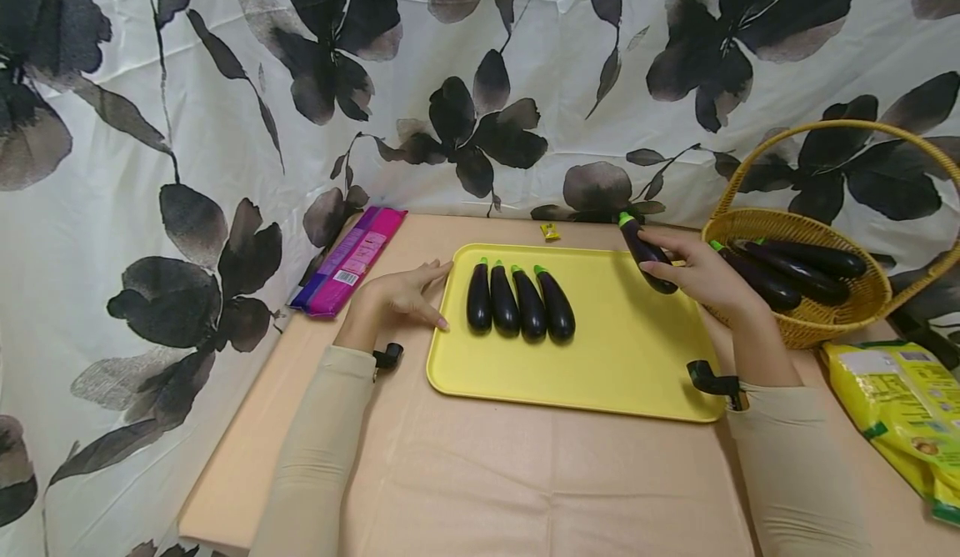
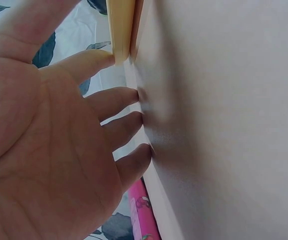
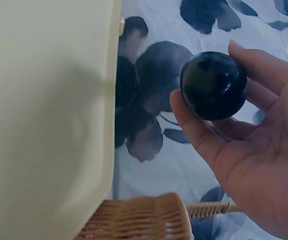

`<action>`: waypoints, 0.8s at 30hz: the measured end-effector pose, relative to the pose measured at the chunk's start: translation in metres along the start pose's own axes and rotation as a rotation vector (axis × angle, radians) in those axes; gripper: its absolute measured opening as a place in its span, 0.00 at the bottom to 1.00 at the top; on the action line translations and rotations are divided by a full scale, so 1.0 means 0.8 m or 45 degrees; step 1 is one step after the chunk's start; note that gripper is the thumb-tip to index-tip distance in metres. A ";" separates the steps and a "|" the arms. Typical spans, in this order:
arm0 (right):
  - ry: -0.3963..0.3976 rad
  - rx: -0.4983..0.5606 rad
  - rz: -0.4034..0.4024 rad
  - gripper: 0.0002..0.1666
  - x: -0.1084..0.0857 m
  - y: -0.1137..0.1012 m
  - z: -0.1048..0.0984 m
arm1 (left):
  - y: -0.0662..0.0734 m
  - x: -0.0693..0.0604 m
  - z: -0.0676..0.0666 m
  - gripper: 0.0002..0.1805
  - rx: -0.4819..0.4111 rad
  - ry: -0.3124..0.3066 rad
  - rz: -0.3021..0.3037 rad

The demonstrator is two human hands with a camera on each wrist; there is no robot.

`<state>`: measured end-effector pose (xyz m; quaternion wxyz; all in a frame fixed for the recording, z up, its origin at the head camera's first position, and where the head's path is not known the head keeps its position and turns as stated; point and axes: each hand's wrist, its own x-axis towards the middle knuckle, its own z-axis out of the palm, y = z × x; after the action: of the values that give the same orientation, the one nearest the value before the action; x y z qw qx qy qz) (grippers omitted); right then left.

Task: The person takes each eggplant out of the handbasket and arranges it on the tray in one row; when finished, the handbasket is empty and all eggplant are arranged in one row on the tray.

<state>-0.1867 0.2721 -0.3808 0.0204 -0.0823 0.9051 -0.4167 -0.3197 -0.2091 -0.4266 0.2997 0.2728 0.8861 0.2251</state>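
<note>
We see the right hand gripping a glossy, near-black, green-tipped eggplant above the tray's far right corner, the left hand's relaxed fingers touching its left edge.

From afar I'm seeing a magenta packet lying left on the table, a yellow wrapper near the floral cloth, a yellow bag far right.

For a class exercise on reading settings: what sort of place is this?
Probably a staged tabletop workspace rather than a working kitchen: a floral-print cloth hangs right behind the table, and four eggplants lie in a row on a yellow tray.
</note>
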 end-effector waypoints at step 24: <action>-0.210 -0.108 -0.052 0.36 0.028 -0.016 0.071 | 0.001 -0.001 0.002 0.72 0.012 0.004 -0.014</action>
<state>-0.2008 0.2173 -0.4075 0.0827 -0.1357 0.9153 -0.3700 -0.3178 -0.2086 -0.4264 0.2982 0.2688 0.8892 0.2195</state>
